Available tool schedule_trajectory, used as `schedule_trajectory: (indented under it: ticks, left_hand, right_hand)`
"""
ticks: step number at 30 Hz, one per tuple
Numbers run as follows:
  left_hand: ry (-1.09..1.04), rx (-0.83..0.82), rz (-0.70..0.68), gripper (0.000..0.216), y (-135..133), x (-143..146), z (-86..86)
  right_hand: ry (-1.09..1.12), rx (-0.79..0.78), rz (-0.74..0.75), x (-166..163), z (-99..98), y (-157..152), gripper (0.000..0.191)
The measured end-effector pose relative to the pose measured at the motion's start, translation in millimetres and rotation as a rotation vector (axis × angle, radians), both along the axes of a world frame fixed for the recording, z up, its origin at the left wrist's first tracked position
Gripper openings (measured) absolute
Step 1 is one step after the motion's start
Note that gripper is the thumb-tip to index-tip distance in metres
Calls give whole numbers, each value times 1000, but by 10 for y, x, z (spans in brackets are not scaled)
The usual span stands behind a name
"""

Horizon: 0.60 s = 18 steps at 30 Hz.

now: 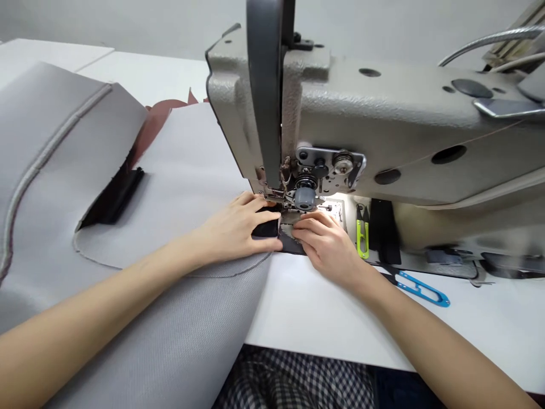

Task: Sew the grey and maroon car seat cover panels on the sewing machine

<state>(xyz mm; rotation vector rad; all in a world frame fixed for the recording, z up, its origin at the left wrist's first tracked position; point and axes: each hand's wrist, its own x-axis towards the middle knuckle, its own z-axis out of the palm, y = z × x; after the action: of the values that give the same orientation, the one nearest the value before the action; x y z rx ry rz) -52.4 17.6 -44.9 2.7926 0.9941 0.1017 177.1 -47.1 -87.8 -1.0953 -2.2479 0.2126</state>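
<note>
My left hand [238,230] lies on the light grey fabric [187,165], fingers spread, with a black strip [266,228] between thumb and forefinger. Close to the needle area of the sewing machine [304,199], my right hand [326,244] has its fingers curled together at the edge of the dark grey fabric [292,244]. The exact grip of its thumb is hidden. The machine head covers the needle and some of my left fingertips. More grey fabric, with a piped seam [55,147], drapes over the table on the left and hangs towards my lap.
Yellow-green thread snips [363,232] lie right of the needle plate, beside a black strip [385,230]. Blue-handled snips [419,288] rest near my right forearm. Reddish-brown material [155,122] shows behind the fabric. The white table [315,318] ends above my checked clothing.
</note>
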Motion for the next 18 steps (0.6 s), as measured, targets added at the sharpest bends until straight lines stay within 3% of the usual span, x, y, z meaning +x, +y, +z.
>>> schedule_trajectory:
  ticks: [2,3,7,13,18]
  left_hand:
    - [27,-52,-15,73,-21,5,87]
    - [39,-68,-17,72,-41,9,133]
    - [76,-84,48,29,-170,49,267]
    - [136,-55,111,34,-316,114,208]
    - [-80,-345,166,37,-191,22,196]
  right_hand:
    - [3,-4,-2,4,15,0,29]
    - [2,-7,-2,6,22,-2,30]
    - [3,-30,4,-3,40,-18,31]
    - [78,-190,26,-178,80,-11,25]
    - [147,-332,47,-307,150,28,23]
